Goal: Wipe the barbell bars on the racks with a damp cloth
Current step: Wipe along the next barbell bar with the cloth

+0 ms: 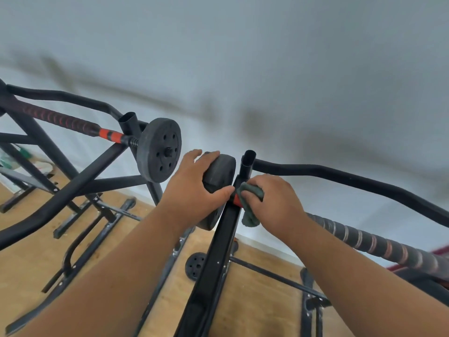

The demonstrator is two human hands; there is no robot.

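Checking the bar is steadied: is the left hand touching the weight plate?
Touching. The head view shows the left hand gripping the weight plate, fingers over its top.

The right hand [274, 203] and cloth [251, 203] hide part of the near bar [364, 242], which is cut off at 4 o'clock. The far bar [60, 119] is cut off at 9 o'clock.

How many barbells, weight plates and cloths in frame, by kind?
Barbells: 2, left barbell and right barbell
Weight plates: 3, left bar's plate, plate under the left hand, plate on the floor
Cloths: 1, grey-green cloth in the right hand
Total: 6
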